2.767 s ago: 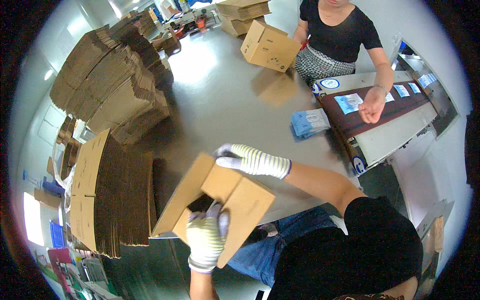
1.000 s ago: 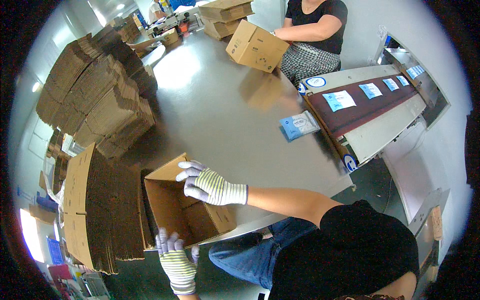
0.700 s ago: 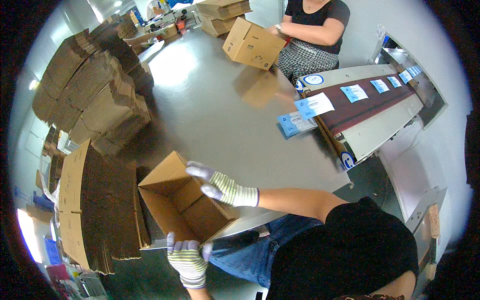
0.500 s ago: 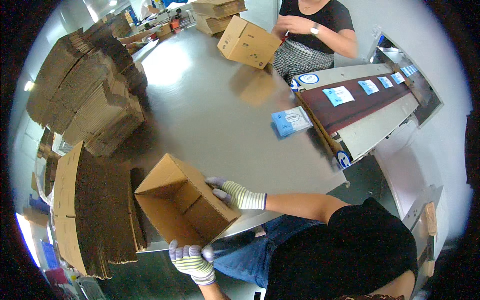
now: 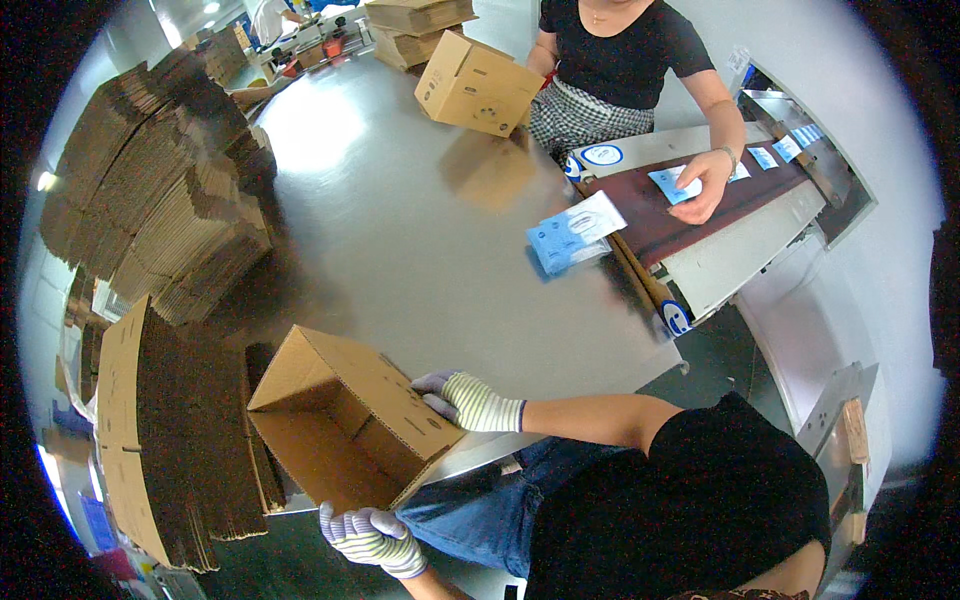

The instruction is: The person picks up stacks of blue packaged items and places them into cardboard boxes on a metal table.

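An open cardboard box (image 5: 385,395) lies tilted at the near edge of the metal table, its bare inside showing. My right hand (image 5: 465,401), in a striped glove with grey fingertips, grips the box's outer side wall. My left hand (image 5: 372,540), gloved alike, holds the box's near lower edge with its fingers bent there; part of its grip is hidden. Left of the box stands a row of flattened cartons (image 5: 195,430), packed upright.
Taller stacks of flat cartons (image 5: 150,190) rise at the left. Blue-and-white packets (image 5: 575,235) overlap on the metal table (image 5: 400,260) by a conveyor (image 5: 650,215) carrying several more. A co-worker's hand (image 5: 705,188) touches one. Another carton (image 5: 480,85) stands at the far side.
The co-worker's hand has reached down to a packet on the conveyor. A second packet now overlaps the one at the table's edge. My hands keep hold of the box, which has barely shifted.
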`<state>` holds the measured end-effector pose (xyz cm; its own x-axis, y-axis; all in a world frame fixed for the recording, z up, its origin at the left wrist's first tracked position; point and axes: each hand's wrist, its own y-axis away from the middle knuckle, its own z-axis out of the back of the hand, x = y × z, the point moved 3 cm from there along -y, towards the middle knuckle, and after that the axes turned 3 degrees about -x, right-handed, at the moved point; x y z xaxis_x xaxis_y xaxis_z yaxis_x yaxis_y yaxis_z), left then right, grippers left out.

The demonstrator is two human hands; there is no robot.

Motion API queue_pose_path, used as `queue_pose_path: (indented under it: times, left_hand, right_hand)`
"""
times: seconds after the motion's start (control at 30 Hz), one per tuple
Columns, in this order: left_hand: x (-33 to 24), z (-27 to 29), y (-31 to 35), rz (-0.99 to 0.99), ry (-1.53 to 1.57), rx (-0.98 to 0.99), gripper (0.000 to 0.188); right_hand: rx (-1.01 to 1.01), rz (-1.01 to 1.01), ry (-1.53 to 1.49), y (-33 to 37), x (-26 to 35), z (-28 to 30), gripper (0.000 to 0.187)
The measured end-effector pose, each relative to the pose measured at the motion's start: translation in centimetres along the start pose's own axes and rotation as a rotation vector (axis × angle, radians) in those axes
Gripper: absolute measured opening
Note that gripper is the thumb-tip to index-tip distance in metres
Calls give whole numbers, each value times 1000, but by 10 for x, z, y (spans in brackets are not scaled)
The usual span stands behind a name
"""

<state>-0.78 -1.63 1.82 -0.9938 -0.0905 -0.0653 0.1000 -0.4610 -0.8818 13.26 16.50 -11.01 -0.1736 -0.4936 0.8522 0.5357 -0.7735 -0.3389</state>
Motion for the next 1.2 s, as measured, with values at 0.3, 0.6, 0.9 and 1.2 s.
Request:
queue_pose_path:
  times: [0.3,0.6,0.9,1.2]
  left_hand:
    - [-1,3,-3,22,-14,45,15]
    - [4,3,11,88,-70,-7,14]
    - [-1,3,5,60,-49,19,16]
    - [0,1,4,52,-89,6,18]
  right_hand:
    - [69,-66,21,1,-5,-4,33]
    - [68,14,73,1,0,0,32]
    - [81,10,144,0,-3,-1,32]
    - [36,63,173,-1,-4,-3,30]
